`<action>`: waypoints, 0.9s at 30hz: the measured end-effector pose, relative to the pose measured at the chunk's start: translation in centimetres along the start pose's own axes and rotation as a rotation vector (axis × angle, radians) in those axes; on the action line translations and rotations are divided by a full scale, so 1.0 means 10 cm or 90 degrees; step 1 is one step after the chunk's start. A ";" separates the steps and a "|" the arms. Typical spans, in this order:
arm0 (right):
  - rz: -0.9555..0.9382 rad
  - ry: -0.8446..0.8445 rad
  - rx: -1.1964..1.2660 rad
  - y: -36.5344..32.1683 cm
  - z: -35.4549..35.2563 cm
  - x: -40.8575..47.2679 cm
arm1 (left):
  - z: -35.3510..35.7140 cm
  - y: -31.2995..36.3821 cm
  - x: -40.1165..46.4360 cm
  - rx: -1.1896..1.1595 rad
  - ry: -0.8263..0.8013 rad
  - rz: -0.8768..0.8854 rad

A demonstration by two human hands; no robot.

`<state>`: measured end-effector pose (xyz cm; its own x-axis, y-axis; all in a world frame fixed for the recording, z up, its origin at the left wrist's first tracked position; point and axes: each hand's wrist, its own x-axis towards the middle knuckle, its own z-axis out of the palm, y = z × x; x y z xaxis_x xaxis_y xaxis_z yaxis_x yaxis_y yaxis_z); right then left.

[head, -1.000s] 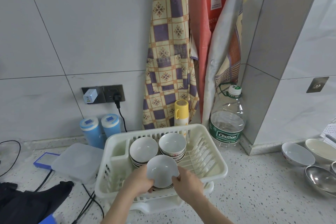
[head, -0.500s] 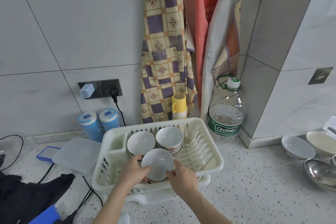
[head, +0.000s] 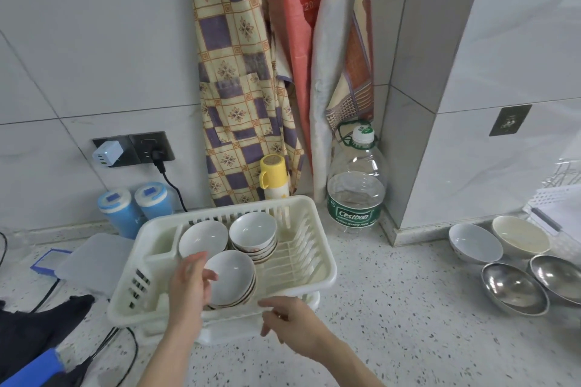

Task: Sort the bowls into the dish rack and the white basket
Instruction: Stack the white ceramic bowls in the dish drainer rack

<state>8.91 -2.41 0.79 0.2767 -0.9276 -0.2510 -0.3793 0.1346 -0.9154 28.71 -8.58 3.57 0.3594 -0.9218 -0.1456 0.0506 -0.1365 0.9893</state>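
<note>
The white plastic slatted dish rack (head: pixel 317 273) stood on the speckled tabletop (head: pixel 408 339), its long axis running from near left to far right, the far right corner pointing toward the clear plastic water bottle (head: pixel 356 195). Three stacks of white ceramic bowls sat in its left half, all mouths upward: the near stack (head: pixel 234 280), the far left stack (head: pixel 204 237) and the far right stack (head: pixel 253 234). The near stack leaned slightly to the right.

My left hand (head: pixel 188 287) was over the rack's left part, fingers straight and spread, gripping nothing; whether the fingertips touched the near stack's rim, I could not tell. My right hand (head: pixel 290 322) was at the rack's near rim, fingers loosely spread, holding nothing.

Well apart to the right, on the same tabletop, lay a white ceramic bowl (head: pixel 474 243), a cream bowl (head: pixel 520 237) just beside it, and two steel bowls (head: pixel 515 289) nearer me, all mouths upward. A white perforated basket (head: pixel 556 201) showed at the right edge, partly cut off.
</note>
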 end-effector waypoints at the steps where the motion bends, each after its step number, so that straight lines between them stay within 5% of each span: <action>1: 0.005 0.012 0.004 0.06 -0.12 -0.09 | 0.19 0.02 -0.10 -0.022 -0.029 0.001; 15: 0.106 0.473 0.193 1.26 -2.32 -1.43 | 2.87 -0.52 -1.72 0.103 -0.389 -0.089; 27: 0.283 0.748 0.432 1.98 -3.03 -2.37 | 3.55 -1.16 -2.68 0.322 -0.580 -0.284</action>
<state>-31.96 11.72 -1.87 -0.7581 -0.4651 -0.4572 0.3428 0.3122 -0.8860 -14.55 4.80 -4.13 -0.4188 -0.6467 -0.6374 -0.4532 -0.4595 0.7639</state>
